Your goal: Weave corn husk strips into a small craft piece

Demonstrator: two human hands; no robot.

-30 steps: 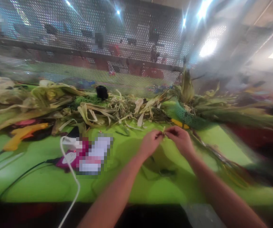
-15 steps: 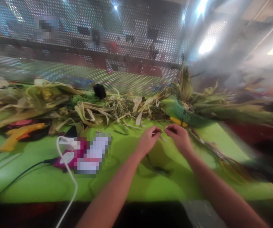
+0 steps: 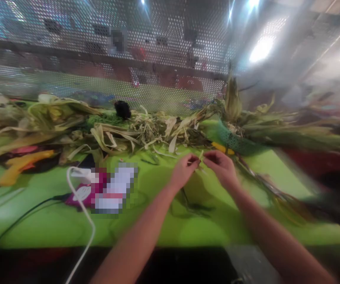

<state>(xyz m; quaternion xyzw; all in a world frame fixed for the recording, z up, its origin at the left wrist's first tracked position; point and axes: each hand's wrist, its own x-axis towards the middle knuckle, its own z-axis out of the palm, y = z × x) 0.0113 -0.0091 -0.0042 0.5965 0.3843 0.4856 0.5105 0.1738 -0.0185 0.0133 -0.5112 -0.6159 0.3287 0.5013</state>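
Observation:
My left hand (image 3: 183, 170) and my right hand (image 3: 221, 169) meet above the green table (image 3: 146, 227), fingertips almost touching. Both are closed in a pinch on a small pale yellow-green strip (image 3: 201, 155), which looks like a piece of corn husk. Its upper end sticks up between the fingers; the rest is partly hidden by them. Under the hands, a thin dark stem-like piece (image 3: 195, 208) is seen near the tabletop, blurred. Just beyond the hands lie dried corn husks (image 3: 174, 134).
An orange glue gun (image 3: 25, 163) lies at left. A magenta power strip (image 3: 81, 195) with a white cable (image 3: 91, 232) sits beside a pixelated pale rectangle (image 3: 116, 189). At right are a green basket (image 3: 235, 140) and blurred tools (image 3: 264, 183). Behind stands a perforated metal screen (image 3: 164, 59).
The strip now stands more upright between my fingertips and shows more of its length. My right hand has shifted slightly left and up; the camera view has moved a little.

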